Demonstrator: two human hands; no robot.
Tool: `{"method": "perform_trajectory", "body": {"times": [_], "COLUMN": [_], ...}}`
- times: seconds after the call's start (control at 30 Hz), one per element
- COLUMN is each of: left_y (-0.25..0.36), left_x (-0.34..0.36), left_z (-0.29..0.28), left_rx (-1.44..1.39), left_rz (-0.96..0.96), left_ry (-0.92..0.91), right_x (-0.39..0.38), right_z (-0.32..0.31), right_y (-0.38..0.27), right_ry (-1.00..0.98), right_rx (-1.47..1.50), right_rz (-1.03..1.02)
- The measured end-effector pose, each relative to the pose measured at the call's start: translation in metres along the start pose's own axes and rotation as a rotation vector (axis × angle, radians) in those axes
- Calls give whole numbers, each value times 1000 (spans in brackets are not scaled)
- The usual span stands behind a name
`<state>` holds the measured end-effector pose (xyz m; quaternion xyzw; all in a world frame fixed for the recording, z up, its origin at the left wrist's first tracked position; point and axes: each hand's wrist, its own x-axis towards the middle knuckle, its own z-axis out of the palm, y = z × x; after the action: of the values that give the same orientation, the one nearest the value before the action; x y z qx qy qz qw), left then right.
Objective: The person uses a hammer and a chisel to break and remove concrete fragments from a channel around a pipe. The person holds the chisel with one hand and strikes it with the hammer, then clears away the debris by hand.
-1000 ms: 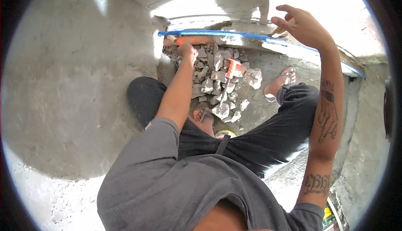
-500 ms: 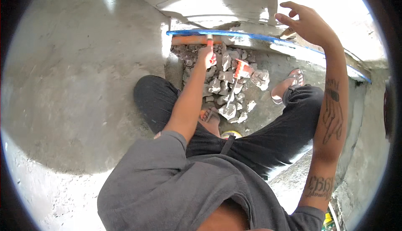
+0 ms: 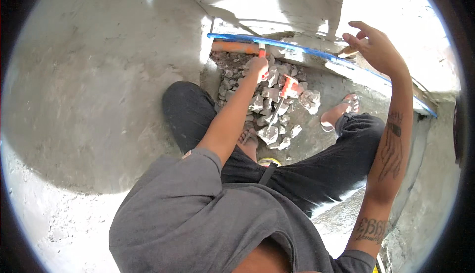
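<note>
My left hand (image 3: 259, 67) is closed around the red handle of a hand tool (image 3: 261, 54). The tool's pale upper end reaches the long blue pipe (image 3: 289, 44); its exact kind does not show. My right hand (image 3: 377, 49) is raised at the right above the pipe, thumb and forefinger apart. A short wooden stick (image 3: 348, 51) juts out beneath it and seems held by the curled lower fingers, which are partly hidden. Between my feet, a chisel (image 3: 281, 100) with a red hand guard lies across broken concrete chunks (image 3: 267, 94).
An orange pipe (image 3: 233, 48) runs behind the rubble, under the blue one. My sandalled feet (image 3: 340, 110) flank the chunks. Behind my feet stands a round tin (image 3: 269, 162). A bare concrete wall (image 3: 99, 90) rises at left, with bright sunlit patches beyond the pipe.
My right hand has dropped lower and nearer the blue pipe, the wooden stick moving with it. My left hand keeps its hold near the pipe. The view has shifted slightly.
</note>
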<state>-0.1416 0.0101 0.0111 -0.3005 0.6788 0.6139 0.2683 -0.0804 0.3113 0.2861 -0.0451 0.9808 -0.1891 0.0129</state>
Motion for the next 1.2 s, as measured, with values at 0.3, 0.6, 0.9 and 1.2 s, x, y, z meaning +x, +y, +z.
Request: {"method": "perform_trajectory", "body": {"times": [0.3,0.6,0.9,1.2], "left_y": [-10,-49,-79,-56], "left_x": [12,98,-7,58], "left_z": [-15,-124,6,-109], "left_rx": [142,-632,-259,-620], "left_rz": [95,-70,-78,-73], "left_ry": [451,273,251,283], "right_x": [-14,-1,-2,1], "right_z": [0,-16,-4,-10], "right_y": [-5,-12,-15,-14], "right_ry": [-38,-57,-66,-65], "right_rx": [122,115,10,99], "right_rz": [54,9,70,38]}}
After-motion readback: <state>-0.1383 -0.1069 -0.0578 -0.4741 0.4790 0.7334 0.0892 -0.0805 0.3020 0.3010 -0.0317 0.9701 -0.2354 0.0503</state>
